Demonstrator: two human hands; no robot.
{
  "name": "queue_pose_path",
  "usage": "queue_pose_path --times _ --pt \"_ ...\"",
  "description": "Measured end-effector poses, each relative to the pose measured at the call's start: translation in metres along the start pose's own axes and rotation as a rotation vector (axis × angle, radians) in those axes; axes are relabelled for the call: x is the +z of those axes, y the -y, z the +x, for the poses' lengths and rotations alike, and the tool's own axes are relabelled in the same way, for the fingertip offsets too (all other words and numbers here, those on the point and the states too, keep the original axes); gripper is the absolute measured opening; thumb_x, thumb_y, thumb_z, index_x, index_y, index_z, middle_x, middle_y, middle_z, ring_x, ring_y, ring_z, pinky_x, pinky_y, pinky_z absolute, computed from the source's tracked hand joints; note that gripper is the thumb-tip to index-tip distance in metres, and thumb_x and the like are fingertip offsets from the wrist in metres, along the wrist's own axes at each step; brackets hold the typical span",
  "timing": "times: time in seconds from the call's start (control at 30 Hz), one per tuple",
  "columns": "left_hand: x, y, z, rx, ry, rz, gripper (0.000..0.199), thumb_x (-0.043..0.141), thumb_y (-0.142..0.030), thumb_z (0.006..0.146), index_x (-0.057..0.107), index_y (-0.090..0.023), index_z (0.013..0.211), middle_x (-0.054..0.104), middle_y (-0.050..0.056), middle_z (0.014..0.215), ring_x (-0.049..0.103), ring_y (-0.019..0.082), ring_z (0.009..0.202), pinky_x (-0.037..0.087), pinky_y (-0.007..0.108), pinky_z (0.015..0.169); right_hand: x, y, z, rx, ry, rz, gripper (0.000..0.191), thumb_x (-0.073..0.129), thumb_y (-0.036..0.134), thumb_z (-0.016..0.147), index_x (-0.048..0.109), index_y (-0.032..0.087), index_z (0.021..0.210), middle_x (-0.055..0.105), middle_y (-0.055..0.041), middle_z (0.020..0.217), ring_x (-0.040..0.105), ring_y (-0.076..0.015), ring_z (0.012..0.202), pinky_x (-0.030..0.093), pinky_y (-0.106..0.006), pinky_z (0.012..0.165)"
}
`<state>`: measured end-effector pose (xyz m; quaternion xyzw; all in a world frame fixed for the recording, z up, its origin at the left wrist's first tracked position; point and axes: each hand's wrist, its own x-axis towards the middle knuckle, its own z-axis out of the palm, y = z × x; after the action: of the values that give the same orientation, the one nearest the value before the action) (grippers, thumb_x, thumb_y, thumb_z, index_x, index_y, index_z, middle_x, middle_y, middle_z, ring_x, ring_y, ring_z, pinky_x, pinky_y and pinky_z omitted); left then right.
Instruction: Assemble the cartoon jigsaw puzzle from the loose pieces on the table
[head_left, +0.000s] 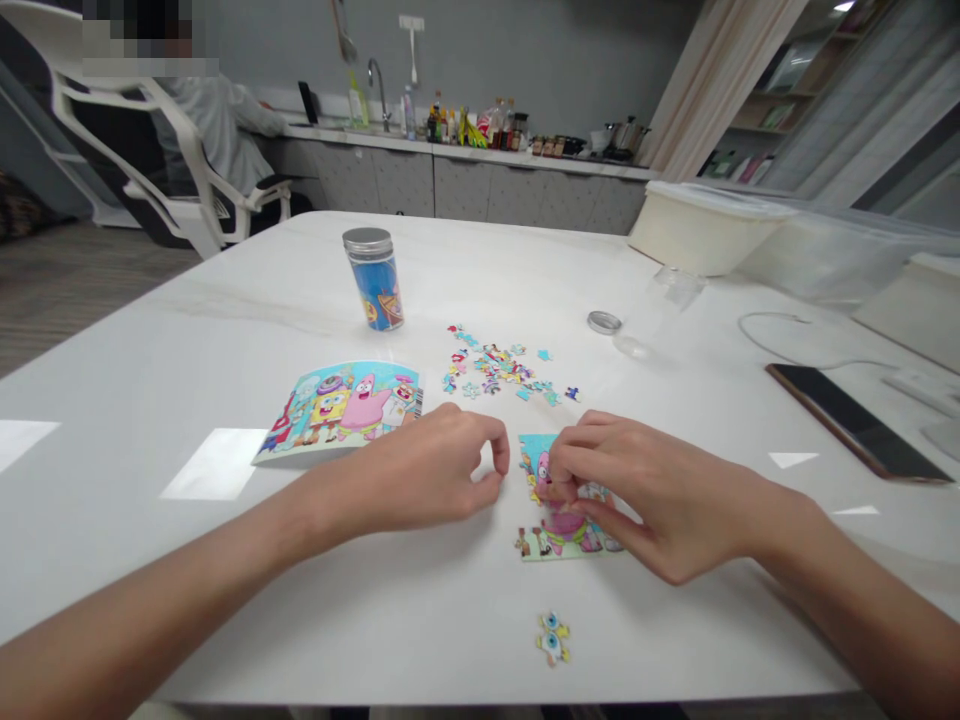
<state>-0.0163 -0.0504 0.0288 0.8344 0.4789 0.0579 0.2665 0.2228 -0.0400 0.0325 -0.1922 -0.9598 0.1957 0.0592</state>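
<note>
A partly joined jigsaw puzzle point(559, 545) with a pink starfish figure lies on the table. My right hand point(630, 490) reaches over it, fingertips and thumb pinched at a pink puzzle piece in its middle; the hand hides the puzzle's right side. Just left of the puzzle is my left hand point(454, 470), index finger and thumb curled together, with nothing visible between them. A separate joined cluster of puzzle pieces point(553, 638), with cartoon eyes, lies nearer the table's front edge. Loose puzzle pieces point(499, 365) are heaped beyond both hands. Behind my left forearm, a picture card point(352, 400) shows cartoon figures.
A blue-labelled jar point(375, 285) with a metal lid stands at the back left. Toward the right are a clear jar point(660, 305) on its side, a metal lid point(604, 322), a phone point(855, 420), a cable and pale bins point(705, 230). A person point(217, 130) sits beyond the table.
</note>
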Motion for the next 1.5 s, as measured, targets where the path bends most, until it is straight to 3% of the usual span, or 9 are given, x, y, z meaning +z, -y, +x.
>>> queue_pose_path --times 0.2,0.4,0.53,0.77,0.87,0.93,1.03,1.23,1.5 --pt "0.004 -0.026 -0.02 0.52 0.171 0.173 0.013 0.065 -0.029 0.086 0.071 -0.024 0.097 0.055 -0.005 0.05 0.051 0.013 0.048 0.031 0.025 0.049 0.0 -0.002 0.001 -0.037 -0.038 -0.036 0.012 0.05 0.009 0.083 0.055 0.017 0.09 0.062 -0.0066 0.081 0.056 -0.0198 0.076 0.04 -0.034 0.072" --pt "0.023 -0.032 -0.02 0.625 0.251 0.325 0.017 0.066 -0.031 0.089 0.073 -0.022 0.102 0.068 0.001 0.061 0.058 0.017 0.054 0.033 0.028 0.048 0.003 -0.002 0.002 -0.056 -0.062 -0.053 0.012 0.051 0.009 0.081 0.055 0.017 0.088 0.062 -0.0075 0.08 0.056 -0.0206 0.077 0.04 -0.034 0.071" --pt "0.02 -0.028 -0.018 0.585 0.263 0.298 0.013 0.066 -0.023 0.086 0.073 -0.023 0.096 0.068 0.0 0.062 0.058 0.016 0.055 0.034 0.026 0.048 0.003 -0.001 0.002 -0.076 -0.064 -0.068 0.013 0.049 0.009 0.082 0.056 0.017 0.089 0.062 -0.0077 0.081 0.056 -0.0204 0.076 0.04 -0.034 0.07" --pt "-0.007 -0.016 -0.02 0.42 0.303 0.225 0.036 0.06 -0.009 0.082 0.073 -0.032 0.107 0.065 0.0 0.067 0.054 0.014 0.057 0.032 0.023 0.05 0.001 -0.001 -0.001 -0.092 -0.076 -0.052 0.019 0.047 0.008 0.082 0.057 0.019 0.095 0.065 -0.0056 0.081 0.057 -0.019 0.076 0.039 -0.032 0.069" --pt "-0.014 -0.02 -0.023 0.34 0.273 0.224 0.032 0.061 -0.015 0.08 0.072 -0.031 0.106 0.06 0.0 0.063 0.055 0.015 0.059 0.034 0.023 0.052 0.002 -0.001 0.0 -0.09 -0.081 -0.044 0.018 0.047 0.008 0.083 0.057 0.019 0.094 0.065 -0.0053 0.08 0.058 -0.0186 0.074 0.039 -0.032 0.068" --pt "-0.012 -0.025 -0.025 0.271 0.263 0.213 0.025 0.068 -0.03 0.08 0.072 -0.028 0.104 0.06 0.0 0.066 0.056 0.016 0.061 0.035 0.024 0.053 0.003 -0.002 0.001 -0.084 -0.082 -0.047 0.017 0.047 0.009 0.084 0.056 0.019 0.093 0.065 -0.0056 0.08 0.058 -0.0185 0.074 0.039 -0.031 0.067" --pt "0.0 -0.034 -0.029 0.12 0.248 0.19 0.038 0.073 -0.052 0.075 0.071 -0.022 0.099 0.065 0.004 0.078 0.06 0.019 0.066 0.038 0.026 0.055 0.002 -0.003 0.001 -0.078 -0.082 -0.051 0.015 0.047 0.009 0.084 0.056 0.019 0.092 0.066 -0.0059 0.08 0.058 -0.0186 0.073 0.039 -0.031 0.066" --pt "0.013 -0.03 -0.034 -0.105 0.243 0.044 0.024 0.068 -0.042 0.08 0.071 -0.022 0.091 0.067 0.006 0.091 0.064 0.02 0.074 0.043 0.028 0.063 0.001 -0.006 0.002 -0.071 -0.099 -0.05 0.018 0.047 0.008 0.083 0.056 0.019 0.095 0.066 -0.0062 0.082 0.057 -0.0186 0.074 0.04 -0.032 0.067" --pt "-0.003 -0.012 -0.029 -0.106 0.257 0.039 0.021 0.063 -0.033 0.078 0.07 -0.025 0.096 0.067 0.005 0.09 0.063 0.02 0.081 0.044 0.028 0.068 0.003 -0.01 0.002 -0.026 -0.13 -0.055 0.017 0.048 0.008 0.083 0.057 0.018 0.092 0.062 -0.0063 0.08 0.055 -0.0184 0.074 0.04 -0.031 0.066"
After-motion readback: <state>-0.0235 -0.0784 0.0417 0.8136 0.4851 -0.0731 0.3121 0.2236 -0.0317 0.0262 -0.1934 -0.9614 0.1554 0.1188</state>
